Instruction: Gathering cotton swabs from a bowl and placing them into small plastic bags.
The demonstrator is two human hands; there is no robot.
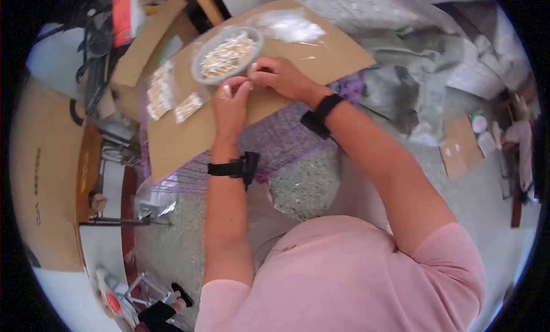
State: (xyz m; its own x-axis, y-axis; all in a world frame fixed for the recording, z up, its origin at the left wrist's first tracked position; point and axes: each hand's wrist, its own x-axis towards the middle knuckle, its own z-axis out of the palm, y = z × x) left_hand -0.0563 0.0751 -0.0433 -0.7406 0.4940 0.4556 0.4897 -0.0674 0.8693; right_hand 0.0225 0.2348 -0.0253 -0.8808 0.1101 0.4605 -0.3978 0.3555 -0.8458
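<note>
A translucent bowl (197, 68) heaped with cotton swabs (229, 54) stands on a cardboard sheet (177, 143). At its near rim my left hand (230, 100) is closed, thumb against fingers, with a small white bit showing at them. Beside it my right hand (282, 79) is pinched too, its fingertips almost meeting the left ones; another white spot shows there. What the fingers hold is too small to make out. Left of my left hand lies a small clear bag of swabs (188, 107), and beyond it several more filled bags (161, 91).
Clear plastic bags (289, 26) lie in a pile behind the bowl, with a loose swab (307, 58) nearby. Purple netting or wire mesh (275, 131) shows under the cardboard. An open carton (150, 42) stands at the left, and grey sheeting (401, 91) lies at the right.
</note>
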